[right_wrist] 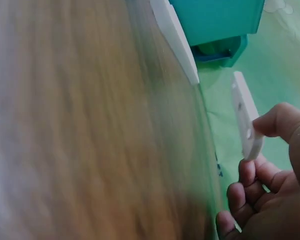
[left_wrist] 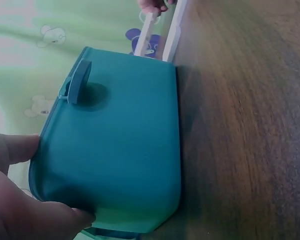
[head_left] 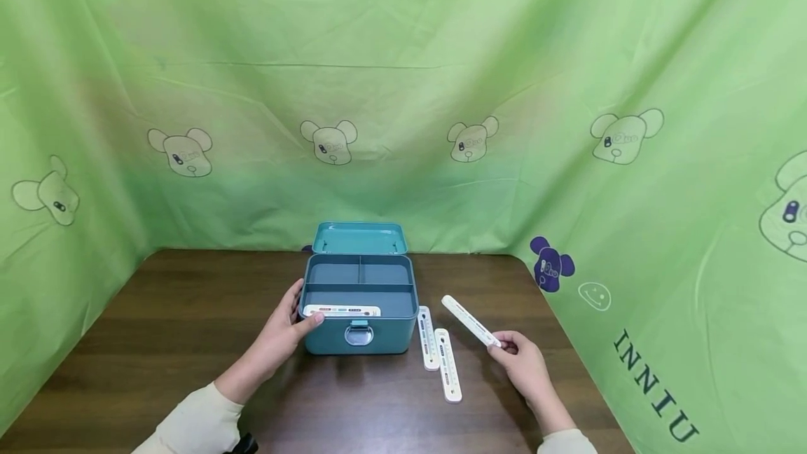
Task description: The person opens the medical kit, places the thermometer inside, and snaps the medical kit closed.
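Observation:
A teal storage box (head_left: 391,337) stands on the table with its lid (head_left: 361,238) up and dividers inside. My left hand (head_left: 281,328) grips its left front corner, thumb over the front rim and fingers along the side. In the left wrist view the thumb and a finger (left_wrist: 22,148) touch the box (left_wrist: 115,130). One white strip (head_left: 342,311) with coloured print lies in the front compartment. My right hand (head_left: 522,364) pinches the near end of another long, flat white strip (head_left: 469,321), held tilted right of the box; the right wrist view shows the pinched strip (right_wrist: 245,115) from its edge.
Two more white strips, one close to the box (head_left: 428,338) and one nearer the front (head_left: 448,366), lie on the brown wooden table (head_left: 208,321). A green printed cloth (head_left: 403,181) hangs behind and at both sides. A metal latch (head_left: 359,334) sits on the box front.

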`<state>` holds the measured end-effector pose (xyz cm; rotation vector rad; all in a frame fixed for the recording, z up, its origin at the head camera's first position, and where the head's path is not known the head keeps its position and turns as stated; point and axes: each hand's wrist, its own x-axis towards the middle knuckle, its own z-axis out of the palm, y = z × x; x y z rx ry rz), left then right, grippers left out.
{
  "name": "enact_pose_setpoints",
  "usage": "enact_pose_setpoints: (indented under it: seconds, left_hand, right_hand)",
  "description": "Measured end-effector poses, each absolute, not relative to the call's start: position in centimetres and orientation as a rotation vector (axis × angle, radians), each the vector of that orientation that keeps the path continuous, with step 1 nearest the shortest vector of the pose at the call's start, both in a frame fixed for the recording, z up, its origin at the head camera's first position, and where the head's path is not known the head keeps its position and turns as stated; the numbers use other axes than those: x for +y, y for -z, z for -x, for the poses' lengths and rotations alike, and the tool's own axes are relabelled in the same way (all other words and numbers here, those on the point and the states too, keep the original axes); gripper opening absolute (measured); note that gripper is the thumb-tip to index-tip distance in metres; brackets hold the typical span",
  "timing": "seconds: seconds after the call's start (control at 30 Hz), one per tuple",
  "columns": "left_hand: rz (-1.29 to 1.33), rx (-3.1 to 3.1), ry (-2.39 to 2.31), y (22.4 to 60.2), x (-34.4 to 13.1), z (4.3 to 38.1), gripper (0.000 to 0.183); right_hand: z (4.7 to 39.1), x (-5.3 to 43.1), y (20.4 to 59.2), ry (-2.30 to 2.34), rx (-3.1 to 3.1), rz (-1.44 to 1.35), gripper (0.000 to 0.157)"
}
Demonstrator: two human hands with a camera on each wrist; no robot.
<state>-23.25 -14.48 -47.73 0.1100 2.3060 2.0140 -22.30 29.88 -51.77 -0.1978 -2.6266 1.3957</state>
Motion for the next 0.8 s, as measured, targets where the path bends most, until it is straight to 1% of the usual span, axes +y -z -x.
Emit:
enact_pose_setpoints:
  seconds: [0.17, 0.4, 0.8]
  left_hand:
    - [-0.148, 2.426, -1.849, 47.7, -14.9, 23.5, 0.092]
    - [-0.185, 2.604, -1.662, 47.5, -15.4, 24.1, 0.104]
    - [-0.269, 2.597, -1.637, 47.7, -16.0, 25.0, 0.106]
  right_hand:
    - [23.1, 30.3, 51.1, -1.355, -2.597, 0.068, 0.026]
    - [24.6, 31.4, 49.8, -1.193, -2.555, -0.165, 0.027]
    - [26.2, 30.4, 46.7, -1.162, -2.554, -0.531, 0.028]
